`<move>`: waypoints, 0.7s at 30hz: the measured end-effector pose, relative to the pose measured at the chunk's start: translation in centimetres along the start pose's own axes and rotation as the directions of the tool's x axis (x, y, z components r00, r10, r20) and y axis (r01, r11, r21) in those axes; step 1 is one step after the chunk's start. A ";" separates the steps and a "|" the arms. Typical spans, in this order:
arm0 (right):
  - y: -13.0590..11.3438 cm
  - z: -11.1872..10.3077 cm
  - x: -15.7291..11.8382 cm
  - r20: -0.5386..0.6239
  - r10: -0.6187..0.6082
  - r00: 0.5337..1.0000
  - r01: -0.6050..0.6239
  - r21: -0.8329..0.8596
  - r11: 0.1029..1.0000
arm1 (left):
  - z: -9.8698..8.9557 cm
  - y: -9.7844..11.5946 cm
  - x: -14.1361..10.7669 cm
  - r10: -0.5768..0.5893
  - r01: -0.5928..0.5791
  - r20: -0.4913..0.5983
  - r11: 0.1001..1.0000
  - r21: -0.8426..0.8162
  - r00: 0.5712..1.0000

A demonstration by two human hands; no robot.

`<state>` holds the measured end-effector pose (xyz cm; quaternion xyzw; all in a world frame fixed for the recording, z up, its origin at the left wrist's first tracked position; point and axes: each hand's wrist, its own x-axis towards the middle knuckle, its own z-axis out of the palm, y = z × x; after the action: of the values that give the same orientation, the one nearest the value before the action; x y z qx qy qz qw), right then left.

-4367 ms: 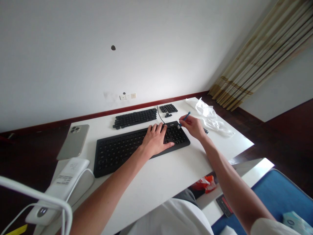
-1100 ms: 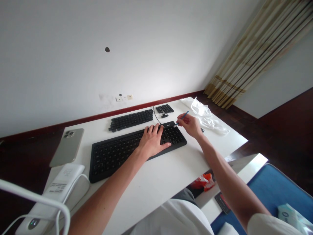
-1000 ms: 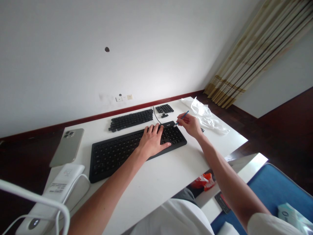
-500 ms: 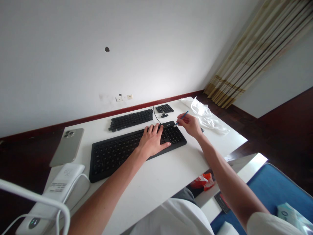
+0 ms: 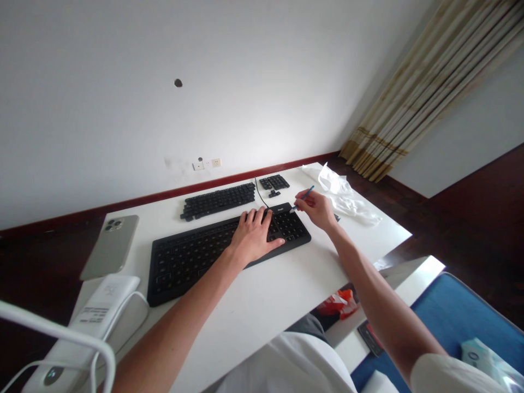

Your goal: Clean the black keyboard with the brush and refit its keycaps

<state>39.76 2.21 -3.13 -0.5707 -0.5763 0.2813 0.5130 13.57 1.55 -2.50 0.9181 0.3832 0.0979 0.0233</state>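
Observation:
A black keyboard [image 5: 192,256] with its keycaps off lies on the white table. My left hand [image 5: 252,234] rests flat on it, fingers spread, just left of the number pad section. My right hand [image 5: 315,210] pinches a thin blue brush [image 5: 305,195], its pale tip down at the top of the number pad section. Behind the keyboard lie removed keycaps [image 5: 219,201] in rows. A smaller block of keycaps [image 5: 274,182] and a few loose arrow keycaps [image 5: 274,194] sit farther right.
A phone [image 5: 110,245] lies face down at the table's left edge, beside a white power strip [image 5: 88,325] with a white cable. Crumpled clear plastic [image 5: 344,194] covers part of the right side. Below on the right are an open drawer and a blue seat [image 5: 462,322].
The view has shifted very slightly. Both hands keep nearly the same place on the keyboard, and the brush tip stays at the number pad section.

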 end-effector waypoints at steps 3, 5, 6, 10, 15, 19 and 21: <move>0.1 0.0 0.0 0.008 -0.001 1.000 0.001 0.009 1.000 | 0.1 0.0 0.0 -0.001 0.001 -0.010 1.000 -0.003 1.000; 0.3 0.1 0.0 0.013 -0.002 1.000 0.001 0.016 1.000 | 0.1 -0.1 -0.1 0.000 0.000 -0.018 1.000 -0.005 1.000; 0.3 0.1 0.0 0.017 -0.002 1.000 0.001 0.020 1.000 | 0.2 -0.1 -0.1 0.000 -0.001 -0.022 1.000 -0.006 1.000; 0.4 0.1 0.0 0.031 -0.001 1.000 0.000 0.026 1.000 | 0.3 -0.1 -0.1 0.002 -0.002 -0.028 1.000 -0.003 1.000; 0.4 0.1 0.0 0.025 0.002 1.000 -0.003 0.023 1.000 | 0.2 -0.1 0.0 0.002 -0.002 -0.023 1.000 -0.004 1.000; 0.5 0.1 0.0 0.018 -0.008 1.000 0.008 -0.007 1.000 | 0.2 -0.1 -0.1 -0.001 0.001 -0.019 1.000 -0.011 1.000; 0.5 0.0 0.0 0.013 -0.014 1.000 0.014 -0.020 1.000 | 0.2 -0.1 -0.1 -0.002 0.002 -0.016 1.000 -0.009 1.000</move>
<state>39.92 2.33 -3.62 -0.5698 -0.5865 0.2757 0.5054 13.49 1.55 -2.69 0.9169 0.3837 0.1068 0.0244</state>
